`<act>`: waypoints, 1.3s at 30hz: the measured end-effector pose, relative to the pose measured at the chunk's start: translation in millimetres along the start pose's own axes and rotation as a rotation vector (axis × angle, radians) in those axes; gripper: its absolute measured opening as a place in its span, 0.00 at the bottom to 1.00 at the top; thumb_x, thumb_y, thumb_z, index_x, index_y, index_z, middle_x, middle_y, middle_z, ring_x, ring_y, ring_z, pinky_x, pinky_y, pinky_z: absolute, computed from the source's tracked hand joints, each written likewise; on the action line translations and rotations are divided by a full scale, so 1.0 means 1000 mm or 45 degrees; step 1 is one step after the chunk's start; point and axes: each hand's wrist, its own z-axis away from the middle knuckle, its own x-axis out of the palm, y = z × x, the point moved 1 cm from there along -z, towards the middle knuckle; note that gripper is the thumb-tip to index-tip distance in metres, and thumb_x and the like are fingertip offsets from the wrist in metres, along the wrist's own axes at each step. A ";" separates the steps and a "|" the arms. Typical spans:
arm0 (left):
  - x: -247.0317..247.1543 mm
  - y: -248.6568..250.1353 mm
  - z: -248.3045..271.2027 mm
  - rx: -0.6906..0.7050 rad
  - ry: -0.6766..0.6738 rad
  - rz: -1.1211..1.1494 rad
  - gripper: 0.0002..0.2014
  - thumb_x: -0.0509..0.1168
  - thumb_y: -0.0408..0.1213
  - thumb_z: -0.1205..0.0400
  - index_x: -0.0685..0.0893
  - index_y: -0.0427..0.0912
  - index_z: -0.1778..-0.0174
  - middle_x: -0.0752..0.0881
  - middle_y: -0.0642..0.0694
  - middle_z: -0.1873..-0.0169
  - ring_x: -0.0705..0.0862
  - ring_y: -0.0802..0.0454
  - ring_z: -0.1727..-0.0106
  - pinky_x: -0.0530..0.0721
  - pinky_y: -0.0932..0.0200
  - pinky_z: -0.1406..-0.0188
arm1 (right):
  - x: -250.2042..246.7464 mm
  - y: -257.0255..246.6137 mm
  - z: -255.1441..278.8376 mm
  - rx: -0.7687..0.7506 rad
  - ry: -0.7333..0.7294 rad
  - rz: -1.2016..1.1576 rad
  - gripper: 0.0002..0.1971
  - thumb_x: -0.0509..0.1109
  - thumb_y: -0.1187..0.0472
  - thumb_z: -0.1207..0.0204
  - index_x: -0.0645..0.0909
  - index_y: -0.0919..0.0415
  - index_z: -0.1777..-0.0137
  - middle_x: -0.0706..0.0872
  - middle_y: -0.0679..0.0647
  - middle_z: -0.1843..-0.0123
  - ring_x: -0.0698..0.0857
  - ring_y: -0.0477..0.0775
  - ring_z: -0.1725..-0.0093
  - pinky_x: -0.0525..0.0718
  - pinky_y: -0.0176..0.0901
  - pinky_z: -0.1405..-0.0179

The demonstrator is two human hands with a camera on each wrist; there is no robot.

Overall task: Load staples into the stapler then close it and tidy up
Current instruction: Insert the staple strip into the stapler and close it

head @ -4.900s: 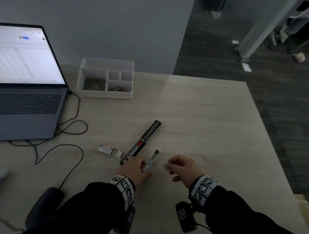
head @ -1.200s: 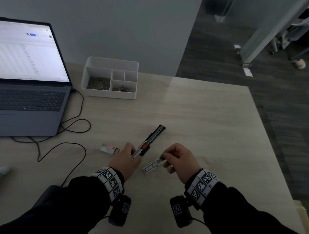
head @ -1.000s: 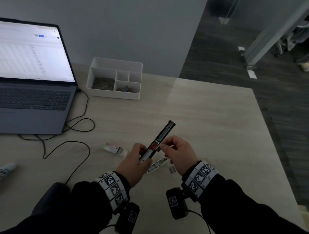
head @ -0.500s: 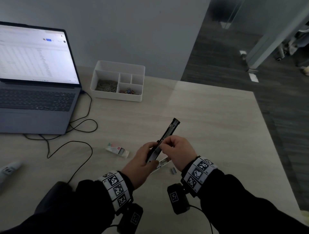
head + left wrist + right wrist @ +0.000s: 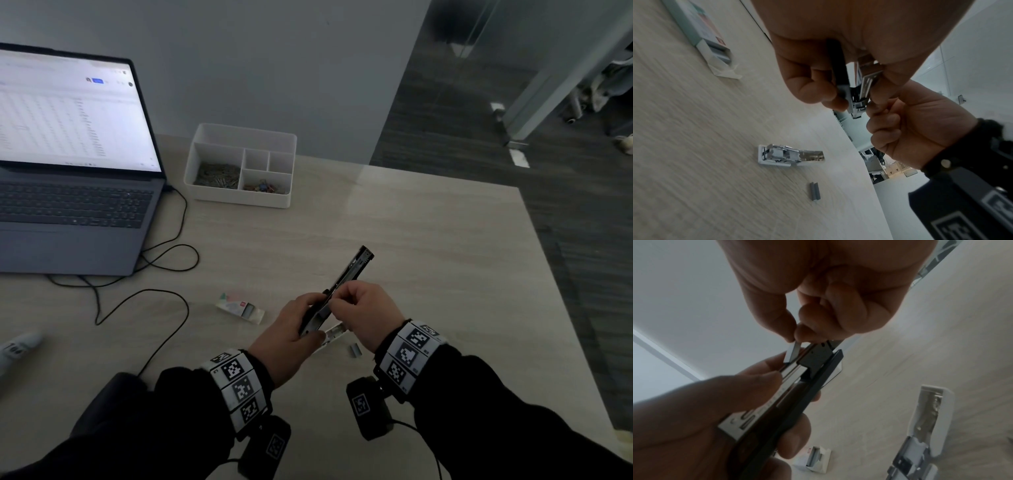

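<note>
Lifted off the table since earlier, the stapler (image 5: 337, 287) sits mid-frame – left hand (image 5: 287, 337) wrapped round its lower end, right hand (image 5: 368, 313) pinching a staple strip (image 5: 794, 352) against its channel.

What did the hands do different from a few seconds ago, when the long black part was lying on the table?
The left hand picked the long black staple tray up off the table and now grips it, tilted up. The right hand came over and pinches a strip of staples at the tray's channel. The white stapler body, staple box, loose staples, laptop and organizer stayed put.
</note>
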 end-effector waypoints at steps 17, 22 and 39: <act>0.002 0.001 0.002 -0.011 -0.026 -0.009 0.29 0.63 0.43 0.25 0.68 0.56 0.26 0.74 0.51 0.32 0.74 0.57 0.30 0.75 0.51 0.27 | -0.001 0.003 0.001 -0.056 -0.055 0.109 0.07 0.73 0.61 0.29 0.83 0.52 0.68 0.80 0.45 0.74 0.75 0.42 0.76 0.76 0.36 0.74; 0.002 0.002 0.002 -0.020 -0.027 -0.011 0.28 0.63 0.43 0.25 0.68 0.55 0.26 0.74 0.51 0.32 0.75 0.57 0.31 0.76 0.49 0.28 | -0.001 0.003 0.003 -0.049 -0.069 0.048 0.09 0.73 0.61 0.29 0.82 0.51 0.69 0.81 0.47 0.74 0.76 0.45 0.74 0.77 0.42 0.71; 0.004 0.000 0.002 -0.021 0.004 0.093 0.24 0.65 0.41 0.24 0.71 0.63 0.33 0.78 0.52 0.37 0.80 0.60 0.44 0.81 0.59 0.48 | 0.002 0.000 0.013 -0.108 -0.166 0.130 0.07 0.73 0.55 0.26 0.90 0.49 0.64 0.86 0.46 0.74 0.79 0.38 0.75 0.78 0.34 0.72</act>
